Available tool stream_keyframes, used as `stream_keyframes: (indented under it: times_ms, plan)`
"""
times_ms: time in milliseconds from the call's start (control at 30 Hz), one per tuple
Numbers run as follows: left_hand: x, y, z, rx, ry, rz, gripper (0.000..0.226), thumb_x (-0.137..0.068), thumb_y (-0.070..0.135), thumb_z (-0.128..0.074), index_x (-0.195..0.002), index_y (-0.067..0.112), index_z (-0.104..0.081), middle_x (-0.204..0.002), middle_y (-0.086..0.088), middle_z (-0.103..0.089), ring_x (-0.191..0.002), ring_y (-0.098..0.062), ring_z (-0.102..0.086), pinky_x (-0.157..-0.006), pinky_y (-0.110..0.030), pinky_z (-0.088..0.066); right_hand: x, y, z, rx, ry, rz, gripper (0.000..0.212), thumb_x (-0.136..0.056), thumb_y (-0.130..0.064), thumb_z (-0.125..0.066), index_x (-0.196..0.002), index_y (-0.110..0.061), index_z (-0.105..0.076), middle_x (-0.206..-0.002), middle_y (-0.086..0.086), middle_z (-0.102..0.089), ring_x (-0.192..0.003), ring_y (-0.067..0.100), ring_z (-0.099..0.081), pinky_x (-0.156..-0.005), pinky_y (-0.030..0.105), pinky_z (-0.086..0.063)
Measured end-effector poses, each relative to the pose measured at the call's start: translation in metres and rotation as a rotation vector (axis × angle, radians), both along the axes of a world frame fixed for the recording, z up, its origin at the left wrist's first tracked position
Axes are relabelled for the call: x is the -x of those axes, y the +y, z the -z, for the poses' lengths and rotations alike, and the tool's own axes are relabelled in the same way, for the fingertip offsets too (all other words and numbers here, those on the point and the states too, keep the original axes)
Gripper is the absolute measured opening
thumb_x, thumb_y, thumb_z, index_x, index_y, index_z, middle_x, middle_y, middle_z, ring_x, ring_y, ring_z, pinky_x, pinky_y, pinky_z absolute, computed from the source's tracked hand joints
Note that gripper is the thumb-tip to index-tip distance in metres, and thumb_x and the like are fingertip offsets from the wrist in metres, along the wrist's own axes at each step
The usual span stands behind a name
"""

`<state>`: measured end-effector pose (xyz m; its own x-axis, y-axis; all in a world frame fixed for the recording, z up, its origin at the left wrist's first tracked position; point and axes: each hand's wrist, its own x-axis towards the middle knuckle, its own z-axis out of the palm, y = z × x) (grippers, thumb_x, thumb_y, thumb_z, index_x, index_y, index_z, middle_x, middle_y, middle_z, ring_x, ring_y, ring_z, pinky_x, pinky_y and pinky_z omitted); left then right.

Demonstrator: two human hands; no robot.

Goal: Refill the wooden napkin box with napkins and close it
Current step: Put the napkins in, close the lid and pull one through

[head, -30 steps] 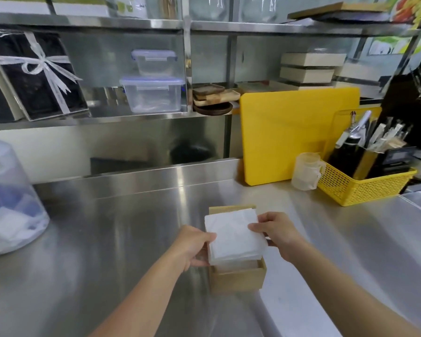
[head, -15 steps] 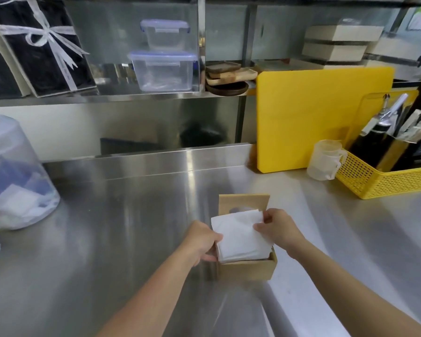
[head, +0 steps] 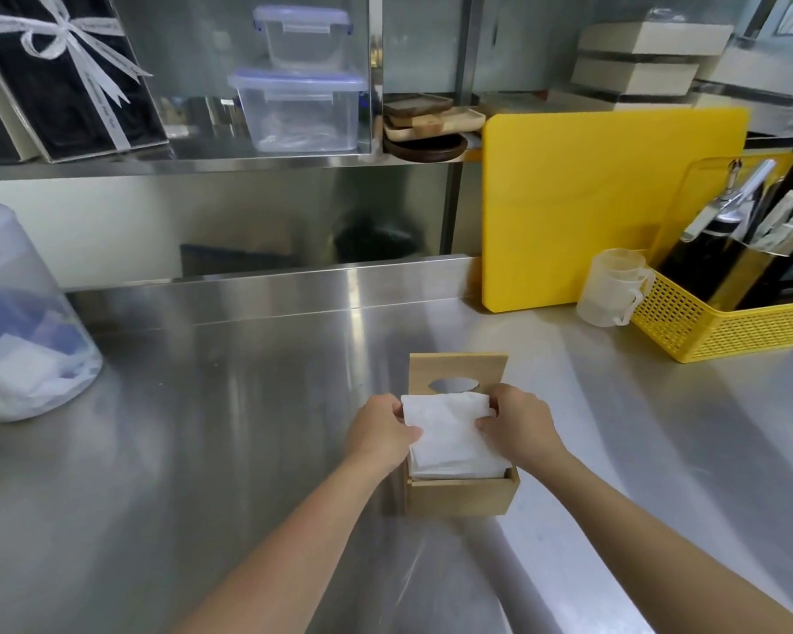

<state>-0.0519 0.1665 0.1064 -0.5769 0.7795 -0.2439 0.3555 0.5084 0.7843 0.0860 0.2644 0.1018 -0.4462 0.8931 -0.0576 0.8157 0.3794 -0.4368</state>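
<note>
Here, napkins (head: 454,439): white stack, clamped between left hand (head: 381,432) and right hand (head: 518,427), sitting in wooden box (head: 461,496).
Lid (head: 458,372): upright behind grip.
Surface: steel counter (head: 202,427); yellow board (head: 614,208) beyond.

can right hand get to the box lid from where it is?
Probably yes. The lid stands open right behind the napkins, just past the right hand, with nothing between. But that hand and the left hand both grip the stack, so it must let go first.
</note>
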Motion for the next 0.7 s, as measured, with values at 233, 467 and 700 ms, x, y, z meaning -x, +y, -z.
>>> stream_keyframes:
  times_ms: [233,467,700]
  plan:
    - [-0.003,0.006,0.002,0.042,0.078,0.026,0.018,-0.077,0.007,-0.063,-0.069,0.017,-0.051,-0.078,-0.005,-0.058,-0.079,-0.029,-0.059,-0.062,-0.032,-0.042,0.001,-0.003,0.008,-0.136,-0.071,-0.073,0.005,-0.084,-0.007,-0.045,-0.083,-0.009,-0.049,-0.078,0.007,-0.06,-0.08,0.033,-0.053,-0.077,0.034,-0.031]
    - [-0.015,0.011,0.01,0.045,0.125,0.003,0.028,-0.072,-0.01,-0.043,-0.061,0.016,-0.044,-0.108,-0.022,-0.057,-0.097,-0.038,-0.056,-0.076,-0.046,-0.049,0.0,-0.009,0.014,-0.288,-0.186,-0.147,0.014,-0.079,0.002,-0.037,-0.079,-0.013,-0.036,-0.083,0.011,-0.069,-0.066,0.03,-0.046,-0.069,0.032,-0.019]
    - [-0.011,0.005,0.01,0.04,0.022,0.004,0.038,-0.073,0.0,-0.054,-0.1,0.017,-0.032,-0.111,-0.01,-0.052,-0.094,-0.031,-0.055,-0.066,-0.037,-0.044,-0.001,-0.002,-0.004,-0.208,-0.26,-0.235,0.013,-0.084,-0.014,-0.043,-0.096,-0.011,-0.044,-0.086,0.007,-0.067,-0.076,0.029,-0.057,-0.074,0.034,-0.021]
